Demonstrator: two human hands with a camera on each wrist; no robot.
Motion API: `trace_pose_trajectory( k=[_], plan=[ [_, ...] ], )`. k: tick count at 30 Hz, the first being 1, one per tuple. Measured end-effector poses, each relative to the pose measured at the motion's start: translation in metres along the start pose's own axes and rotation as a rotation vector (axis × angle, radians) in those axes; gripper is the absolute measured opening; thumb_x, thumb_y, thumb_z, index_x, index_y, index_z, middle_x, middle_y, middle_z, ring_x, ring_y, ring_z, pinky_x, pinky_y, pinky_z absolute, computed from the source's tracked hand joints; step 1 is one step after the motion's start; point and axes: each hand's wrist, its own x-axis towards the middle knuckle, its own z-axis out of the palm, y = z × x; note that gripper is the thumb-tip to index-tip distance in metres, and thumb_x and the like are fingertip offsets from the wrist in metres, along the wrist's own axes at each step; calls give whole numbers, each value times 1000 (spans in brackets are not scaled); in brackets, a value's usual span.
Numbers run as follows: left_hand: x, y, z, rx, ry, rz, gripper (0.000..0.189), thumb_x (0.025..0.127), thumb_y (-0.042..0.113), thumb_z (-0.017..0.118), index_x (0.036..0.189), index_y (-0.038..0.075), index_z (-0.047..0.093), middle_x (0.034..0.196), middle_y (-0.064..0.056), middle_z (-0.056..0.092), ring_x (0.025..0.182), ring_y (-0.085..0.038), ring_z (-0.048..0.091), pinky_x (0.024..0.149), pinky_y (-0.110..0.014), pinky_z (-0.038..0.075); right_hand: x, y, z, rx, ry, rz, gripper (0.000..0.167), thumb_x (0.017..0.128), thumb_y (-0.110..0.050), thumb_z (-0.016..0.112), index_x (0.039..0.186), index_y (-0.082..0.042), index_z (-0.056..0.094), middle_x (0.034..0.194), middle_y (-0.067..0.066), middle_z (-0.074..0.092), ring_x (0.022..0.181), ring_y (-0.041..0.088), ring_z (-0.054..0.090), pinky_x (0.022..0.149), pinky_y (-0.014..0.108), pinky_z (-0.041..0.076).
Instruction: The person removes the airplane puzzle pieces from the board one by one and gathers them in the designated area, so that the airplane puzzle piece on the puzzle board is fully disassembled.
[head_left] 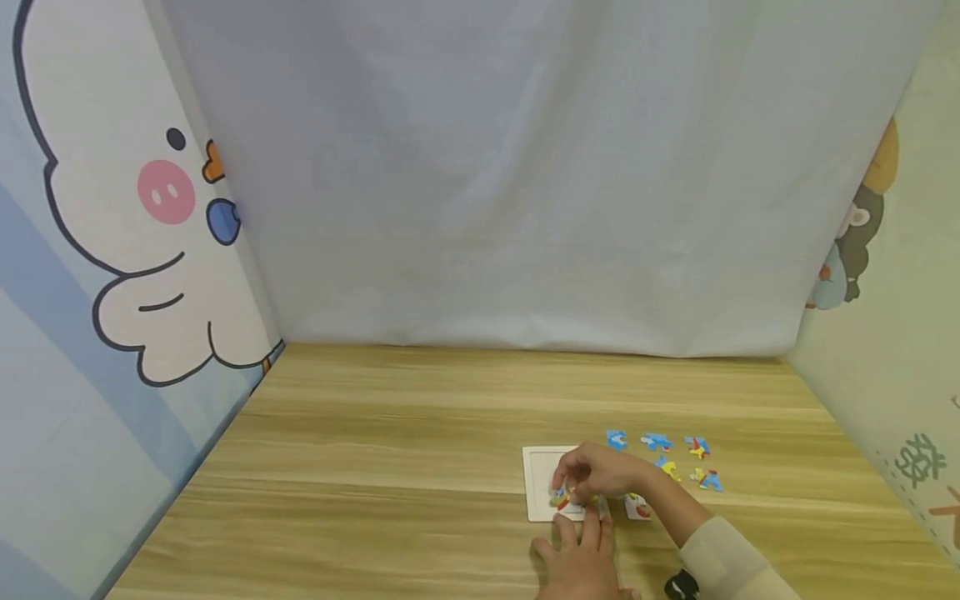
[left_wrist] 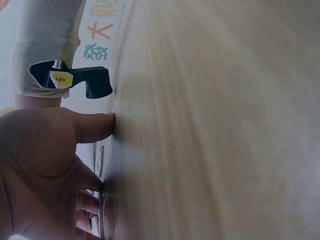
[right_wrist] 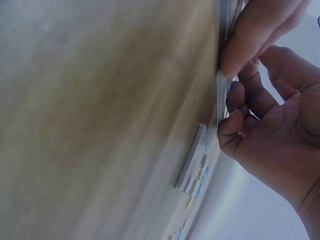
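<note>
A white puzzle tray (head_left: pixel 536 483) lies on the wooden table, right of the middle in the head view. My left hand (head_left: pixel 579 568) has its fingers spread, with fingertips resting on the tray's near edge; the left wrist view shows its thumb (left_wrist: pixel 97 127) down at the tabletop. Above the tray, my right hand (head_left: pixel 606 472) pinches a colourful puzzle piece (head_left: pixel 558 498) between thumb and fingers. That hand partly covers the tray and some yellow pieces in it. In the right wrist view, the curled fingers (right_wrist: pixel 235 95) of the right hand are close to the left hand's fingers.
Several blue, yellow and red puzzle pieces (head_left: pixel 657 442) lie loose to the right of the tray. Nearer stands a white piece with a red picture (head_left: pixel 637 507). A black device (head_left: pixel 682 585) sits at the right cuff. Grey cloth (head_left: pixel 480 250) hangs behind the table (head_left: pixel 360 467).
</note>
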Motion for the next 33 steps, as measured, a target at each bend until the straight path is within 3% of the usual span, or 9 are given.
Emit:
trace_pose_trajectory(
  k=[5,10,19,25,33],
  plan=[
    [-1,0,0,-5,-11,3,88,69,74,55,144,31,33,149,10,24,127,-33,30,81,-62,37,-5,-3,0,21,0,0,24,77,4,64,99,-5,67,71,0,57,64,7,50,58,22,43],
    [-1,0,1,-13,-7,12,89,69,73,56,143,30,33,149,9,24,126,-34,31,81,-62,37,-12,-5,-4,74,46,36,22,83,-2,63,105,-3,64,75,3,60,68,14,55,61,29,47],
    [-2,-1,0,-31,20,15,89,69,72,59,142,28,36,149,9,24,125,-35,31,79,-63,37,-20,-8,-10,83,134,32,14,84,-10,66,95,-3,62,72,1,59,65,13,52,60,28,44],
    [-4,-3,-3,-58,-9,27,89,68,71,60,142,27,36,149,7,24,127,-36,29,82,-63,37,-32,-5,-14,77,174,3,12,84,-8,65,95,-3,64,73,1,57,66,11,50,60,27,44],
    [-5,-2,-6,-71,-14,18,89,68,71,60,142,27,36,149,7,26,127,-35,30,82,-62,38,-49,1,-19,76,235,76,11,86,-2,60,97,0,63,86,7,61,76,19,55,66,31,47]
  ],
)
